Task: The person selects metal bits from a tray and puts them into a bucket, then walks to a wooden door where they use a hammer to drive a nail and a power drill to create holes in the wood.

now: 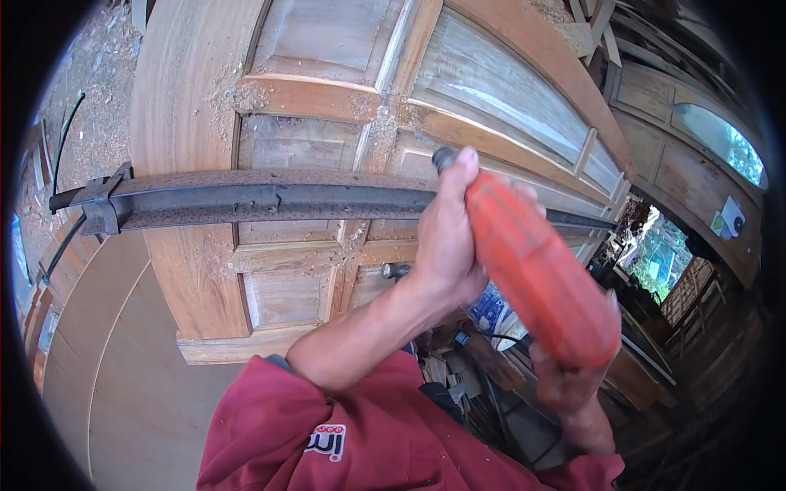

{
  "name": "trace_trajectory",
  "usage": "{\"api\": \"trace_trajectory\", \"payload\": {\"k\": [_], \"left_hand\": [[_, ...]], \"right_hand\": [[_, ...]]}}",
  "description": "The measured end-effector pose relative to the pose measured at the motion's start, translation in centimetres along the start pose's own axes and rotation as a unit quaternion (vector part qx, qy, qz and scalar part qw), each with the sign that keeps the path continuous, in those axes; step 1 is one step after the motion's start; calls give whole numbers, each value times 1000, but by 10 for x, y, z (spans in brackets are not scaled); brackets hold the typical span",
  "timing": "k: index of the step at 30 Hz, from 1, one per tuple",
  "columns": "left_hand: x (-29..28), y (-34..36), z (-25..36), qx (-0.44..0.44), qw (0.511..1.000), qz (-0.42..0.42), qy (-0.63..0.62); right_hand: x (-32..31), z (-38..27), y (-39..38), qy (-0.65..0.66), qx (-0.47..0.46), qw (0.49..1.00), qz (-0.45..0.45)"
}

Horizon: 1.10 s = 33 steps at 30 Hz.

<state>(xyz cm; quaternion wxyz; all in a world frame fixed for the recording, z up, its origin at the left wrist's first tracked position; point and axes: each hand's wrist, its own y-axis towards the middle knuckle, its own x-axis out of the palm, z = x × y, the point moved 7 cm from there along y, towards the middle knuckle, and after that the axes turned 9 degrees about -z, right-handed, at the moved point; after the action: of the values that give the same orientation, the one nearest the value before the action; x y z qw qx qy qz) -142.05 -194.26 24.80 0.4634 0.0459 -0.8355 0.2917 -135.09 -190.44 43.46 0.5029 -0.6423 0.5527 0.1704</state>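
A red power drill slants over a panelled wooden door, its dark chuck toward the door's middle. A thin bit seems to reach from the chuck, but it is blurred, and I cannot tell whether it touches the wood. My left hand wraps round the drill's front end, thumb beside the chuck. At the back end, my right hand is closed round the handle, which the drill body mostly hides. Under my left hand, a long dark metal bar clamp runs across the door.
The clamp's end jaw sits at the door's left edge. Wood shavings lie on the frame and panels. Below is a blue and white bucket near a dark cord. A second wooden door stands at the right.
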Motion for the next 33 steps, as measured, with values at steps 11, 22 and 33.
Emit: {"api": "trace_trajectory", "payload": {"k": [11,22,33], "left_hand": [[-18,43,30,44,998,46,-10],[-21,37,37,64,996,63,-13],[-19,37,40,50,998,30,-30]], "right_hand": [[3,33,65,114,56,992,7],[7,33,67,93,89,992,-12],[10,19,69,81,68,994,-12]]}}
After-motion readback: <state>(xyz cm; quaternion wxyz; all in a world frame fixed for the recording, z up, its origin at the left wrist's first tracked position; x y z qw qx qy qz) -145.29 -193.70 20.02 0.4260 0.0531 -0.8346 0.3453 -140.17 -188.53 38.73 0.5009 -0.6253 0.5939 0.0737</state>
